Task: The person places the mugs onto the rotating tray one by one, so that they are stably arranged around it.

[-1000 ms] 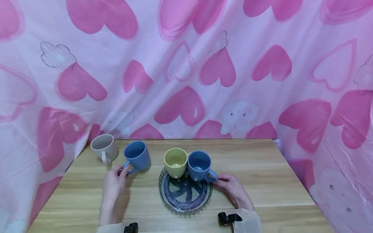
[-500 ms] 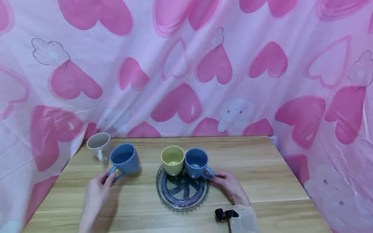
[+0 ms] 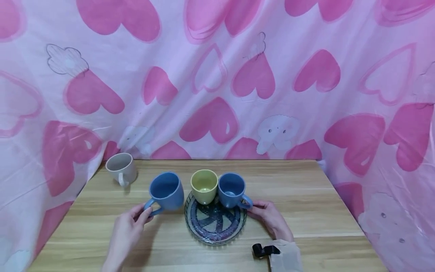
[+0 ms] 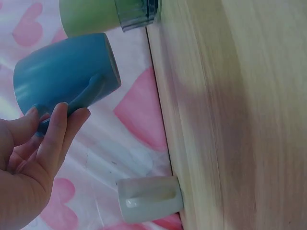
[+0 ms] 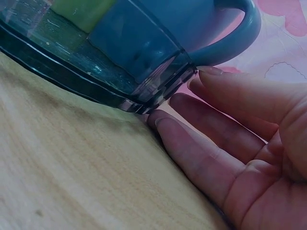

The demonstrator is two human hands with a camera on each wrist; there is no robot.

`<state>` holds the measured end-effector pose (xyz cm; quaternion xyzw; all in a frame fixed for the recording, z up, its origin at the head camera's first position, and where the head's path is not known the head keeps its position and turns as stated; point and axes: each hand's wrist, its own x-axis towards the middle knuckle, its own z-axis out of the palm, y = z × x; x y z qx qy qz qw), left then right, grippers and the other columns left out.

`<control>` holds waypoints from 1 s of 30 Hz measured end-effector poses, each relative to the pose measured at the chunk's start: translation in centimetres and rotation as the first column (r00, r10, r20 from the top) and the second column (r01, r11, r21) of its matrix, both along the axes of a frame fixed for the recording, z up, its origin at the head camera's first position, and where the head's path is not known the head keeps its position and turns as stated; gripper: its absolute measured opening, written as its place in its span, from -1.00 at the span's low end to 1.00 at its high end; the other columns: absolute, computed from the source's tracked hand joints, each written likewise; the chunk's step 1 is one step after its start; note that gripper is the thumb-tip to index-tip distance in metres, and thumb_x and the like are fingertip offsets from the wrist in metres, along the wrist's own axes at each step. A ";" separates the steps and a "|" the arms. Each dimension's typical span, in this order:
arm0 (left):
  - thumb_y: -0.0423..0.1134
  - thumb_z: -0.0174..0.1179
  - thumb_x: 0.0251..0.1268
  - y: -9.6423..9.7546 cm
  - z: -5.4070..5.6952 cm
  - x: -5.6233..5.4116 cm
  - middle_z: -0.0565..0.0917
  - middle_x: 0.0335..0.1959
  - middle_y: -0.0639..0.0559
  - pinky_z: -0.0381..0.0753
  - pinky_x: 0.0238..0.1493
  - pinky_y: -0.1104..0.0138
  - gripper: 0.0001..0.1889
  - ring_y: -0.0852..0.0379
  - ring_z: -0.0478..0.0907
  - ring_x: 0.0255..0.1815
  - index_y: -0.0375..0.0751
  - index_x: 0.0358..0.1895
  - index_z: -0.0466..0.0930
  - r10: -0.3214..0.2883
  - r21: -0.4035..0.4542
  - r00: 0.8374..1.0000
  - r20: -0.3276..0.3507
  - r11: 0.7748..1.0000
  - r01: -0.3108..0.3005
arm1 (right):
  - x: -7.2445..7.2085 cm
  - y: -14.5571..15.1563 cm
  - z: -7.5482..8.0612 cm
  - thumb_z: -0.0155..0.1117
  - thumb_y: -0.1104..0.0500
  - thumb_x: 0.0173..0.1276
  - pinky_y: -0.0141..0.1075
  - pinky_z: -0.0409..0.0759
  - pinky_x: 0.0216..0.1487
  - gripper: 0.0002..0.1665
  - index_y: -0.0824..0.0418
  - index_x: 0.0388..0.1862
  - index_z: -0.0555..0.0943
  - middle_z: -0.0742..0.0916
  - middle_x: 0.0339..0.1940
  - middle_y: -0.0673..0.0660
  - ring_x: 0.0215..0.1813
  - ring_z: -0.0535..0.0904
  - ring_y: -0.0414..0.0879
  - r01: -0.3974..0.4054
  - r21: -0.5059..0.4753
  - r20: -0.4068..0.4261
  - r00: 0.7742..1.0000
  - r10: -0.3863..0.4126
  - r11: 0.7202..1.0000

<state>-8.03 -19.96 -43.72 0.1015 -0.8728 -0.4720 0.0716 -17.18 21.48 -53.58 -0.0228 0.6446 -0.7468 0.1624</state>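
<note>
The left hand [image 3: 126, 226] is raised above the worktop [image 3: 326, 223], left of its middle, its thumb [image 4: 21, 129] pressed toward bent fingers [image 4: 53, 136] in a pinch, and its wrist and visible forearm are bare, slanting back toward the person. The right hand [image 3: 272, 219], low over the worktop between its middle and its right edge, reaches leftward with fingers lightly bent and side by side, the thumb uppermost and the little finger lowest. A pale sleeve [image 3: 287, 257] covers the right forearm up to the wrist.
</note>
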 end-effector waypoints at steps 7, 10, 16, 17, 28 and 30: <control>-0.34 0.15 0.43 1.3 0.3 0.9 0.73 -0.26 -0.17 0.69 -0.30 0.38 -0.79 0.09 0.71 -0.28 -0.41 -0.03 0.65 -0.007 0.018 1.000 0.001 1.000 0.007 | 0.1 0.2 0.1 0.33 0.35 0.31 -0.19 0.58 0.13 -0.62 0.52 0.07 0.58 0.70 0.03 0.32 0.07 0.63 -0.01 -0.006 0.012 -0.010 1.000 0.006 1.000; -0.35 0.15 0.42 1.9 0.4 1.4 0.73 -0.25 -0.19 0.70 -0.26 0.35 -0.78 0.06 0.72 -0.28 -0.43 -0.03 0.65 -0.013 0.064 1.000 0.011 0.998 0.012 | 0.1 0.1 0.1 0.32 0.35 0.32 -0.20 0.58 0.13 -0.61 0.53 0.08 0.57 0.70 0.03 0.31 0.08 0.63 -0.02 -0.010 0.014 -0.014 1.000 0.011 1.000; -0.35 0.17 0.41 3.9 0.8 2.1 0.73 -0.20 -0.18 0.71 -0.22 0.30 -0.76 0.05 0.72 -0.27 -0.41 0.03 0.64 -0.036 0.113 0.997 0.061 0.993 0.029 | 0.1 0.2 0.0 0.32 0.34 0.32 -0.20 0.59 0.12 -0.63 0.53 0.06 0.59 0.71 0.01 0.29 0.07 0.63 -0.05 0.000 0.021 -0.010 1.000 0.000 1.000; -0.35 0.18 0.40 4.3 0.8 2.2 0.73 -0.21 -0.16 0.71 -0.22 0.29 -0.76 0.06 0.72 -0.28 -0.39 0.02 0.65 -0.043 0.115 0.997 0.067 0.993 0.035 | 0.1 0.2 0.0 0.33 0.34 0.31 -0.20 0.59 0.12 -0.63 0.52 0.05 0.60 0.71 0.01 0.28 0.06 0.63 -0.05 0.001 0.019 -0.009 1.000 -0.001 1.000; -0.33 0.23 0.35 8.6 0.1 2.9 0.74 -0.26 -0.07 0.69 -0.31 0.39 -0.80 0.15 0.68 -0.37 -0.32 -0.04 0.69 -0.190 0.133 0.981 -0.027 0.972 0.192 | -0.1 0.2 0.0 0.32 0.36 0.31 -0.17 0.57 0.13 -0.64 0.49 0.06 0.59 0.70 0.04 0.29 0.09 0.63 -0.02 -0.007 0.012 -0.025 1.000 0.007 1.000; -0.33 0.23 0.35 9.3 -0.1 3.0 0.74 -0.25 -0.09 0.68 -0.31 0.42 -0.79 0.13 0.69 -0.36 -0.34 -0.04 0.68 -0.222 0.147 0.974 -0.046 0.963 0.226 | -0.1 0.2 0.0 0.30 0.36 0.32 -0.18 0.58 0.13 -0.64 0.51 0.06 0.59 0.70 0.04 0.29 0.09 0.63 -0.03 -0.008 0.021 -0.028 1.000 0.008 1.000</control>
